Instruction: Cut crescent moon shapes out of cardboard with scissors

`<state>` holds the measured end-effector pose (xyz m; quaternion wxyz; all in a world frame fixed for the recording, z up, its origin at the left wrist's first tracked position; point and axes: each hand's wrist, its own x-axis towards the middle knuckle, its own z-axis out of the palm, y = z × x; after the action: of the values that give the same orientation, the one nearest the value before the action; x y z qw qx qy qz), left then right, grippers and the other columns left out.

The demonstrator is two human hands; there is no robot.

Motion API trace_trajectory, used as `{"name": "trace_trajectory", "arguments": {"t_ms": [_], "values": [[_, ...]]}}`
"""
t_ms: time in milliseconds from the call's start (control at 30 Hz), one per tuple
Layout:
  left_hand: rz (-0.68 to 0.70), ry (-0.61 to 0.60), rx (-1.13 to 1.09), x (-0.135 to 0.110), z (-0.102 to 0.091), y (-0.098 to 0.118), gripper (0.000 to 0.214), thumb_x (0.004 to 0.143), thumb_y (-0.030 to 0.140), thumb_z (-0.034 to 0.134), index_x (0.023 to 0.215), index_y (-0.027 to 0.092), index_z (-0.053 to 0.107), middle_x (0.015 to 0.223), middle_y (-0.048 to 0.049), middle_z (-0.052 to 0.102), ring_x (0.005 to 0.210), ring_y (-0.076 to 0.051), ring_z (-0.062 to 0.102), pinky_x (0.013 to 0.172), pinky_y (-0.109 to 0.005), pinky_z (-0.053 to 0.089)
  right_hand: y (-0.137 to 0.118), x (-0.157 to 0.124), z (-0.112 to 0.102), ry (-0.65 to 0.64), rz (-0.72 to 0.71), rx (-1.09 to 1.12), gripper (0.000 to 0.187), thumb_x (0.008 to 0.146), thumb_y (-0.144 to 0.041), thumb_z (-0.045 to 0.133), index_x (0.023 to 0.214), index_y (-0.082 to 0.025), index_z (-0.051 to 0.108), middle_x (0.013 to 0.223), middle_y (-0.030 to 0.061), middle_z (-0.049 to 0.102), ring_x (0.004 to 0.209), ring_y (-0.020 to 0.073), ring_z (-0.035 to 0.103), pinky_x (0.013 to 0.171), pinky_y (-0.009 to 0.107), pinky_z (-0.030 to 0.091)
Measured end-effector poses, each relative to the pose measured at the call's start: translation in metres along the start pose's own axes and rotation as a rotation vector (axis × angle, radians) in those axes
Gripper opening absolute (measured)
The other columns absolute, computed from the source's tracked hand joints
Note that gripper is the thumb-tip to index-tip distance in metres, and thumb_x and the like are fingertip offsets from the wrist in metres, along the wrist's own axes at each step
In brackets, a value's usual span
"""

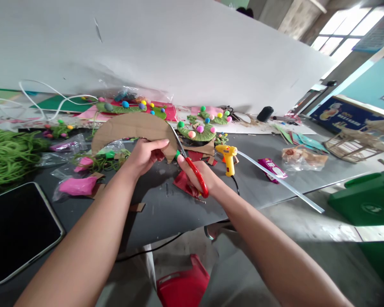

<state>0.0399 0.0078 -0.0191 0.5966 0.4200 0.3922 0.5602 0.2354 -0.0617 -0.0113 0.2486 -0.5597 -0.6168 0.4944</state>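
My left hand [146, 154] pinches the lower right part of a curved, crescent-like piece of brown cardboard [131, 124], thumb on top. Red-handled scissors [196, 172] are in my right hand [196, 175], whose fingers are partly hidden by the handle. Their metal blades point up and to the left, at the right edge of the cardboard. Just behind the blades lies a green leaf-like piece with colored pom-poms [202, 132]. Scraps of red material [183, 181] lie under my right hand.
A yellow glue gun [229, 158] with a long clear glue stick rests to the right. Green yarn [11, 157], a tablet [21, 230] and pink bagged material [78, 186] are on the left. A purple packet [272, 169] lies farther right, and a green bin [368, 198] stands beyond the table edge.
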Motion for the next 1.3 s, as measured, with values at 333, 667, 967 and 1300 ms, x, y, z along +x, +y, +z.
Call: {"name": "trace_trajectory", "arguments": {"t_ms": [333,667,967,1300], "values": [[0.006,0.017,-0.081,-0.0002,0.0002,0.0054,0.027,0.057,0.025,0.09,0.076,0.012,0.074,0.065,-0.0009,0.067,0.043,-0.01,0.053,0.038,-0.024,0.042,-0.0022,-0.0005,-0.0019,0.068,-0.065,0.003,0.072,0.089,-0.087,0.057,0.062,-0.024,0.032,0.049,-0.0051,0.037,0.04,0.0096,0.043,0.038,0.023,0.035],[0.059,0.067,-0.094,0.0019,-0.0019,0.0038,0.025,0.06,0.027,0.092,0.072,0.015,0.073,0.069,-0.0027,0.067,0.052,-0.012,0.057,0.045,-0.026,0.039,-0.004,-0.0014,-0.0023,-0.084,-0.031,-0.006,0.075,0.087,-0.096,0.04,0.066,-0.024,0.034,0.056,-0.0012,0.042,0.048,0.0134,0.048,0.044,0.027,0.041],[0.145,0.083,-0.152,0.0058,-0.0004,0.0017,0.025,0.063,0.025,0.091,0.077,0.014,0.074,0.071,-0.0021,0.07,0.056,-0.012,0.058,0.047,-0.025,0.04,-0.0057,-0.0048,-0.0002,-0.103,-0.005,-0.015,0.078,0.086,-0.098,0.034,0.064,-0.024,0.037,0.054,0.0007,0.047,0.045,0.0151,0.053,0.042,0.029,0.043],[0.184,0.169,-0.112,0.0037,0.0064,0.0009,0.024,0.065,0.029,0.092,0.074,0.019,0.073,0.073,-0.0022,0.068,0.06,-0.014,0.055,0.05,-0.029,0.039,-0.0005,-0.0025,0.0036,-0.072,-0.018,0.035,0.074,0.089,-0.095,0.042,0.066,-0.024,0.039,0.053,-0.0008,0.045,0.044,0.015,0.054,0.043,0.028,0.044]]}}
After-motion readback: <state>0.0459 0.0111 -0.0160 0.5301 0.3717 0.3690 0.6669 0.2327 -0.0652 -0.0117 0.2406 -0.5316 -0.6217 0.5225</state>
